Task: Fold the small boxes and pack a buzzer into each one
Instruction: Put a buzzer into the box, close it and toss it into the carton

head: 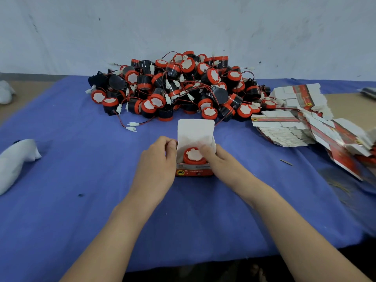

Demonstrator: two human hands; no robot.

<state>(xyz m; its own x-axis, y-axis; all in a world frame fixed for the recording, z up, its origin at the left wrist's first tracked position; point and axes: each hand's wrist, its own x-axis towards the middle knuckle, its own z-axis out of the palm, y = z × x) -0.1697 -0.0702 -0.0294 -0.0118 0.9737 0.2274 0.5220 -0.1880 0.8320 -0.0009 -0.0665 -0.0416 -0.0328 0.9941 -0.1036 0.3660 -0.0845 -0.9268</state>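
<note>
Ahead of you a pale grey-white wall point(183, 27) fills the upper view, scuffed with small dark marks; a grey strip point(30, 75) runs along its foot at the left; your table point(345, 102) shows bare tan board at both far sides; a blue cloth point(61, 220) covers the rest; the light is even and the shadows soft; below the near edge all is dark.
</note>
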